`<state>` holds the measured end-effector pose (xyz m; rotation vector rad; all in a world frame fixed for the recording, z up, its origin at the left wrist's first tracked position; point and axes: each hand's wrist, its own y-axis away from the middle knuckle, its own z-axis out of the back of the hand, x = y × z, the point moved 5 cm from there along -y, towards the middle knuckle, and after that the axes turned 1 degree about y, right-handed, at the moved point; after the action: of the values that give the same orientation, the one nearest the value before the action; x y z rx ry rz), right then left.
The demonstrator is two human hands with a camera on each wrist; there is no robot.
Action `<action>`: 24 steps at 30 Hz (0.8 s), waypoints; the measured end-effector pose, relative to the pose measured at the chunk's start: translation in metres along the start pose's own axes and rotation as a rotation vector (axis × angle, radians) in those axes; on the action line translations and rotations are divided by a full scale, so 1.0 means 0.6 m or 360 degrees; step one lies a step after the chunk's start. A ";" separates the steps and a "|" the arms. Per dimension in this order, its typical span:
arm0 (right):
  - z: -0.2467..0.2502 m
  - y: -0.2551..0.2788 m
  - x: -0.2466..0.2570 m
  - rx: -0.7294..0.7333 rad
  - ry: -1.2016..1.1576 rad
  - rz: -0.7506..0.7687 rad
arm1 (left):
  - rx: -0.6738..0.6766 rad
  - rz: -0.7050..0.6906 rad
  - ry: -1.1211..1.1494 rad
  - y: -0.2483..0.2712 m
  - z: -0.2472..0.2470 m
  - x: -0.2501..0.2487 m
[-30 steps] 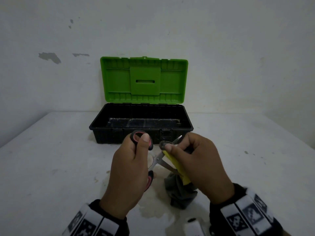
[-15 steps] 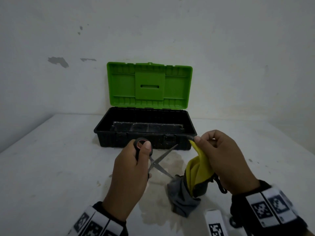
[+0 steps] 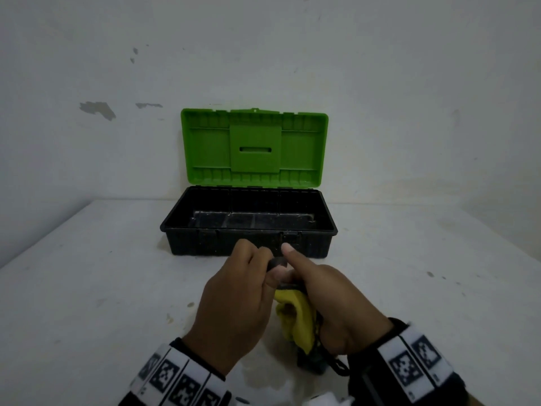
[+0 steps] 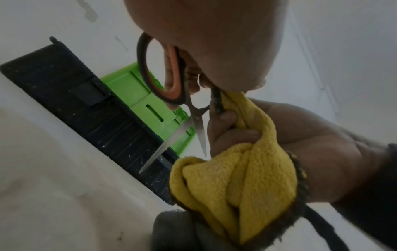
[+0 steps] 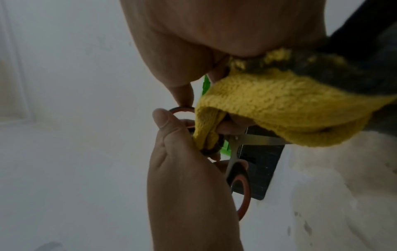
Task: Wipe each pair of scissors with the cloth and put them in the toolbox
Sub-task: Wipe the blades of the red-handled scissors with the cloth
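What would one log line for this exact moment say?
stage: wiping | left hand: grips scissors, blades apart | right hand: holds yellow cloth at handle | toolbox: open

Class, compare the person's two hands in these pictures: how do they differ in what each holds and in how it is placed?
The left hand grips the scissors by their handle loops; the right hand grips the yellow cloth. In the head view the left hand lies partly over the right hand's fingers. Both are held above the table, in front of the open toolbox.

Fuzzy terry cloth [image 4: 247,178]; shiny metal scissors [image 4: 198,125]; ribbed, scuffed plastic toolbox [image 3: 248,244].
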<state>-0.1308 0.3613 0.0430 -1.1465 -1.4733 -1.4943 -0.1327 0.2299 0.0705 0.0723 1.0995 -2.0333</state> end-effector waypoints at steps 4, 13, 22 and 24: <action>-0.001 -0.008 -0.008 0.0154 -0.0165 -0.0181 | 0.0158 -0.0077 0.0010 -0.002 0.000 -0.002; 0.028 0.015 0.023 0.0140 0.0260 0.0366 | 0.0103 0.0461 0.0236 0.008 0.046 0.040; 0.028 0.035 0.031 0.0167 0.0882 0.0926 | 0.0507 0.0916 0.0470 0.017 0.040 0.042; 0.023 0.038 0.029 0.0193 0.0895 0.0973 | 0.0550 0.0936 0.0488 0.018 0.034 0.041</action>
<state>-0.1136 0.3745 0.0664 -0.8881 -0.7277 -1.1410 -0.1356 0.1966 0.0661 0.8099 0.7652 -1.6734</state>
